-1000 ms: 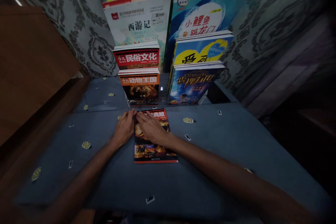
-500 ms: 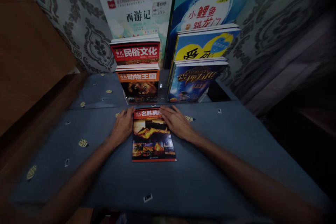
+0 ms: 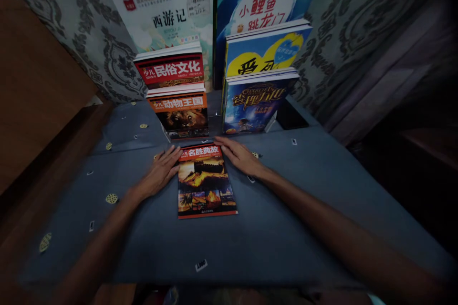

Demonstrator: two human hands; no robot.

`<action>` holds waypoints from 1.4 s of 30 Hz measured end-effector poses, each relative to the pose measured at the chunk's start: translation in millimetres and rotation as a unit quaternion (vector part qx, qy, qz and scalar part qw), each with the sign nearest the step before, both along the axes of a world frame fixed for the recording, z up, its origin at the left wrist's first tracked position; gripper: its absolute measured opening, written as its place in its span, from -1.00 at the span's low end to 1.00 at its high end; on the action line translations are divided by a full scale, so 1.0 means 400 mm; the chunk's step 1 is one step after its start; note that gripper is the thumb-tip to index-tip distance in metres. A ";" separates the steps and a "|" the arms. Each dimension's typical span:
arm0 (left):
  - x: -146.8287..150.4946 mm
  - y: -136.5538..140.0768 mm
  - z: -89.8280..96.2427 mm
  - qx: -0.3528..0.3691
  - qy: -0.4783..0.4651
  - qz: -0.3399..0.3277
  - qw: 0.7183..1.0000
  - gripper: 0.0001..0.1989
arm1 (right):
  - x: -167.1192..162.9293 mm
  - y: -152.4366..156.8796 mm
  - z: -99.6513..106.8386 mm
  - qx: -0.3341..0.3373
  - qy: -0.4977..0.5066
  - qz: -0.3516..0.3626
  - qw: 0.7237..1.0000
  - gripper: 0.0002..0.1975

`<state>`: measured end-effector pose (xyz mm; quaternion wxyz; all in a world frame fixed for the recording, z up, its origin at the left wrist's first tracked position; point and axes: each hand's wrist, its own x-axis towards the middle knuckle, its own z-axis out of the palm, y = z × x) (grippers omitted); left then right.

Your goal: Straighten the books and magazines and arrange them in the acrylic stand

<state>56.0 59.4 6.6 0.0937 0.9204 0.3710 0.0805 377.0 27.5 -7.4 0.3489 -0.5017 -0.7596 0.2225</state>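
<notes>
A closed book (image 3: 205, 178) with a red title band and a golden wall picture lies flat on the blue cloth, cover up. My left hand (image 3: 157, 175) rests at its upper left edge, fingers stretched out and the tips touching or almost touching the book. At the upper right corner is my right hand (image 3: 238, 156), its fingers extended towards the book's top edge. Neither hand grips anything. Just behind the book stands an orange-banded book with a lion (image 3: 183, 116), and to its right a dark blue book (image 3: 255, 105).
Behind these, a red-banded book (image 3: 171, 69), a blue-and-yellow book (image 3: 265, 50), a pale green book (image 3: 164, 12) and a teal book (image 3: 265, 5) stand upright in rows. The patterned cloth (image 3: 286, 238) covers the table. A brown wooden panel (image 3: 39, 86) is at the left.
My right fingers have come off the cover, so the whole title shows. My left hand has shifted slightly down and left. The view has turned a little, and the standing books sit further left.
</notes>
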 end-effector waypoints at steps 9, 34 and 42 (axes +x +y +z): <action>-0.035 -0.042 0.027 -0.023 0.012 -0.056 0.998 -0.47 | -0.001 0.004 -0.010 0.015 -0.013 0.006 1.000 -0.57; 0.023 -0.098 0.062 -0.036 0.025 -0.069 0.997 -0.49 | -0.001 0.004 -0.006 0.013 -0.025 0.007 1.000 -0.58; 0.173 -0.030 0.069 -0.025 0.040 -0.146 0.988 -0.48 | 0.002 0.004 -0.003 0.010 -0.020 0.014 1.000 -0.57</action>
